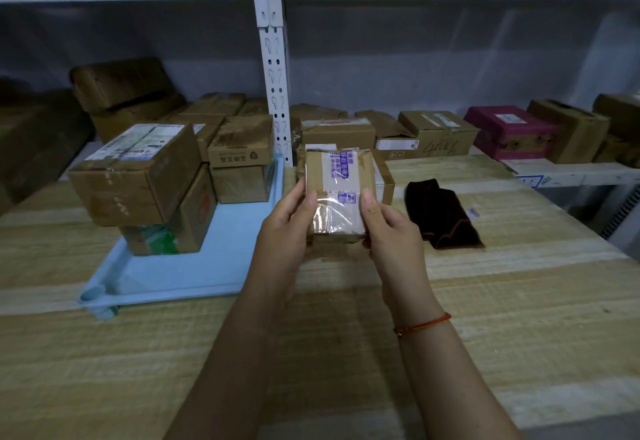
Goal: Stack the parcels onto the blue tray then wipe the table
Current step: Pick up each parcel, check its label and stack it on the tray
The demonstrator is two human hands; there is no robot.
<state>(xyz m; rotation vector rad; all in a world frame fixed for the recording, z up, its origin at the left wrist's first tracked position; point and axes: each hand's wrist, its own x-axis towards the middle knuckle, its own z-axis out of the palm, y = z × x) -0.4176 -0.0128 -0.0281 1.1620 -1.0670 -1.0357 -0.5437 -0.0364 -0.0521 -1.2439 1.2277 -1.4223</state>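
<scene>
Held parcel (337, 194): small brown box w/ clear tape + purple print, lifted above worktop (450, 353), just right of blue tray (194, 273).
L hand (289, 228): fingers curled round parcel's left edge, thumb on top face.
R hand (391, 232): fingers wrapped round right edge, thumb on top; red string bracelet (422, 325) on wrist.
Blue tray: on worktop, left of centre; near part bare.
Stack on tray: big labelled box (138, 173) sits tilted on a lower box (173, 228); 2 more boxes (242, 159) stacked behind, at tray's far end.
Another parcel (384, 176): behind held one, mostly hidden; can't tell if they touch.
Dark cloth (441, 214): folded, flat on worktop, right of hands, apart from them.
Shelf (571, 173): behind worktop, rows of brown cartons + 1 magenta box (509, 131).
</scene>
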